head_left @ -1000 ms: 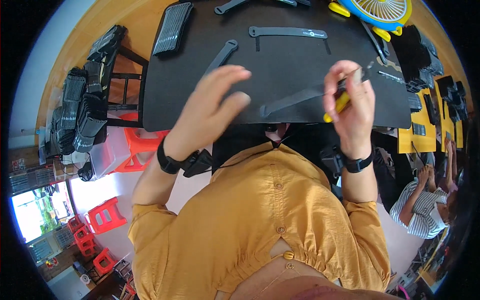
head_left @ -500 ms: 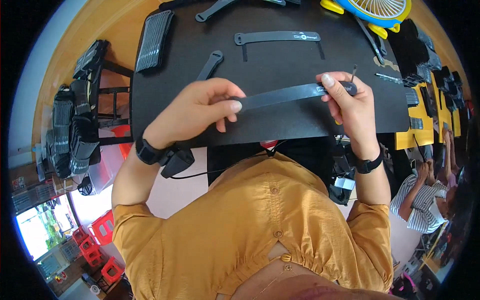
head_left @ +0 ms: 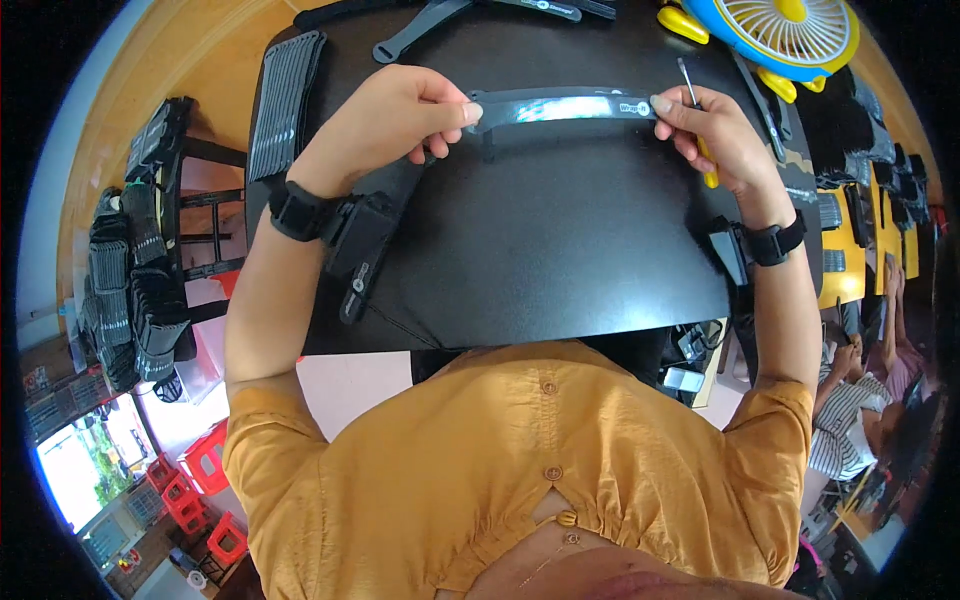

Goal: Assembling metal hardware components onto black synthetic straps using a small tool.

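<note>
Black strap [head_left: 560, 106] stretched nine-to-three over the table [head_left: 560, 250]; left hand [head_left: 385, 125] pinching one end, right hand [head_left: 715, 135] pinching the other, also gripping a yellow-handled screwdriver [head_left: 700, 140].

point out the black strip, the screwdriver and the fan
black strip [head_left: 560, 105], head view, middle of its shiny flat face between the two hands
screwdriver [head_left: 688, 82], head view, bare metal shaft above the right hand
fan [head_left: 790, 30], head view, pale grille inside the blue ring

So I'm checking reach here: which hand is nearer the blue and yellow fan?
Right. The right hand, pinching the black strap and holding a yellow-handled screwdriver, sits just below the fan; the left hand is across the table.
</note>
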Available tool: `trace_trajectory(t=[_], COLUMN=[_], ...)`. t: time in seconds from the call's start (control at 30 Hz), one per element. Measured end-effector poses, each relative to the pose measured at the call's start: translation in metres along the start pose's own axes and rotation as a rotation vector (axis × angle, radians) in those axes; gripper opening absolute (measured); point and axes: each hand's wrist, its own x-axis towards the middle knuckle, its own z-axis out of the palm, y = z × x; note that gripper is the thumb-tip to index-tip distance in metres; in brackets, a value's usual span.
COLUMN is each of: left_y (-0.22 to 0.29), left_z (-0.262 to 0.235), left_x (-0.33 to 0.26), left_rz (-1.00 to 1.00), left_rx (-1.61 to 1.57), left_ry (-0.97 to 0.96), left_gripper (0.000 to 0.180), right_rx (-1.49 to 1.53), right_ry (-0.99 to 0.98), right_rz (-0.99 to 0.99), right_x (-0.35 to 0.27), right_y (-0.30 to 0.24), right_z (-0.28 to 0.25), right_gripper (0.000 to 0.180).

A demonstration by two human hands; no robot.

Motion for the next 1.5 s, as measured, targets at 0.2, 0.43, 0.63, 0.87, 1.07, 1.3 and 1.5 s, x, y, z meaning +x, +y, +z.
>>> trace_trajectory(t=[0.2,0.43,0.63,0.87,1.07,1.3,1.5], left_y=[-0.012,-0.011,-0.015,-0.009,-0.01,-0.008,-0.008], left_z=[0.004,0.006,0.007,0.007,0.007,0.01,0.01], left_x=[0.016,0.022,0.026,0.025,0.026,0.027,0.026], left_rz=[-0.059,-0.129,-0.177,-0.211,-0.241,-0.273,-0.265], left_rx=[0.028,0.05,-0.002,0.043,0.037,0.051,0.06], left_ry=[0.01,0.036,0.039,0.049,0.07,0.088,0.096], left_gripper=[0.022,0.027,0.025,0.025,0.026,0.024,0.024], right_rx=[-0.259,-0.292,-0.271,-0.273,-0.323,-0.351,-0.363], right_ry=[0.021,0.043,0.058,0.068,0.095,0.113,0.122], right_rz=[-0.013,0.042,0.075,0.072,0.061,0.07,0.067], right_x=[0.015,0.011,0.012,0.011,0.009,0.01,0.013], right_y=[0.012,0.005,0.005,0.007,0.004,0.001,0.002], right_z=[-0.012,-0.009,-0.009,-0.008,-0.005,-0.003,-0.002], right_gripper=[0.021,0.02,0.02,0.016,0.018,0.017,0.017])
